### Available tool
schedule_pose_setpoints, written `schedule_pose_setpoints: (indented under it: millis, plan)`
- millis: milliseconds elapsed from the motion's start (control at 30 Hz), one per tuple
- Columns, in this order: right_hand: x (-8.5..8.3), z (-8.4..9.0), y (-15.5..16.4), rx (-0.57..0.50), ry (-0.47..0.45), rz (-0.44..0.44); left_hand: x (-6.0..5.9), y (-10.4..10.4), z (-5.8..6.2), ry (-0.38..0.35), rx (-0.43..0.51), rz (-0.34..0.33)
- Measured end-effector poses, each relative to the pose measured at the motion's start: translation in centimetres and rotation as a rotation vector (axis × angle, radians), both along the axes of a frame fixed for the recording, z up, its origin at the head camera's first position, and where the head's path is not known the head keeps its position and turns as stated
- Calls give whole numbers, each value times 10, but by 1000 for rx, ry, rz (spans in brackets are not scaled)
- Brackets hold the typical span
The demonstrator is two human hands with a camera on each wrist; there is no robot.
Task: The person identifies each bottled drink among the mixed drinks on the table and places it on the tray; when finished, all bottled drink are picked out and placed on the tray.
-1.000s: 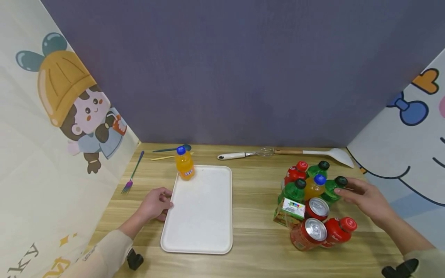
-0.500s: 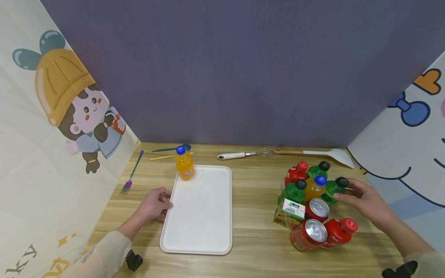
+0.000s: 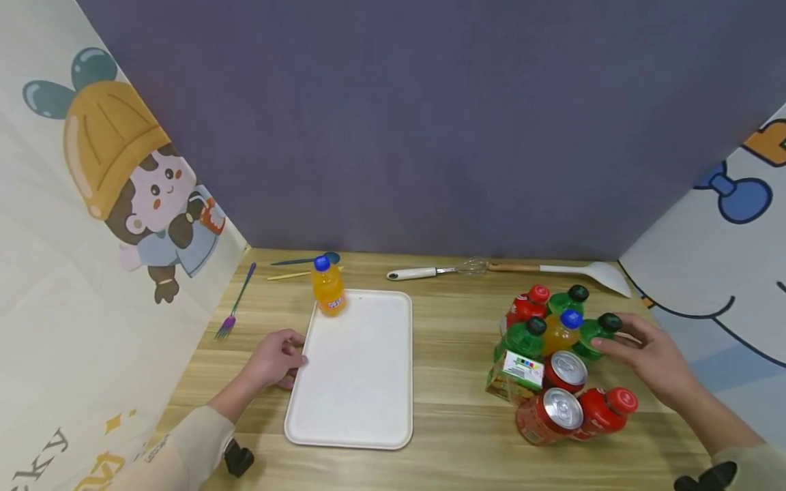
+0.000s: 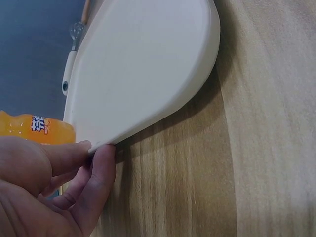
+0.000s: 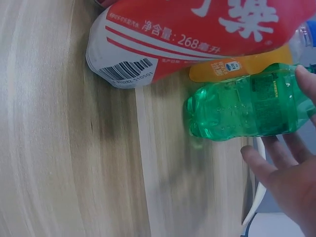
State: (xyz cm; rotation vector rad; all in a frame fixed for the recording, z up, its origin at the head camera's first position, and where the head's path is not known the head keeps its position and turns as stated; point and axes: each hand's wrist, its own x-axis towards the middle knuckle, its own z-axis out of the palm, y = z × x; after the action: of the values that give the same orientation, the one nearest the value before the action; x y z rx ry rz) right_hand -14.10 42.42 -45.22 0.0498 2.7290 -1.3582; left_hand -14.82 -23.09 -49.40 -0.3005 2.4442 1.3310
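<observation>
My left hand pinches the left rim of a white tray between thumb and fingers, also plain in the left wrist view. An orange soda bottle with a blue cap stands at the tray's far left corner. My right hand holds a green bottle with a dark cap near its upper part, thumb on one side and fingers on the other. That bottle is at the right side of a cluster with other green bottles, a second orange bottle, red bottles, cans and a drink carton.
Along the back lie a whisk, a white spatula with a wooden handle, a dark spoon and a yellow stick-like utensil. A coloured fork lies at the left. Printed side walls and a grey back wall enclose the table.
The head view has shifted a little. My left hand stays on the tray rim, and my right thumb sits slightly lower on the green bottle than one second ago.
</observation>
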Motion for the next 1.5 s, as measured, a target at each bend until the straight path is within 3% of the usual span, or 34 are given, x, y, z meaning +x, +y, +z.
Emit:
schedule_pose_setpoints:
  millis: [167, 433, 800, 867, 1300, 1500]
  plan:
    - [2, -1, -1, -80, 45, -4, 0, 1, 2, 2, 1, -4]
    - [1, -2, -2, -300, 20, -57, -1, 0, -1, 2, -3, 3]
    - [1, 2, -3, -496, 49, -62, -3, 0, -1, -10, 6, 7]
    - [1, 3, -3, -487, 52, -62, -3, 0, 0, -10, 5, 2]
    - [1, 29, -5, -188, 82, -118, -3, 0, 1, -15, -2, 1]
    - [2, 45, -9, -199, 140, -114, -3, 0, 0, -16, -5, 2]
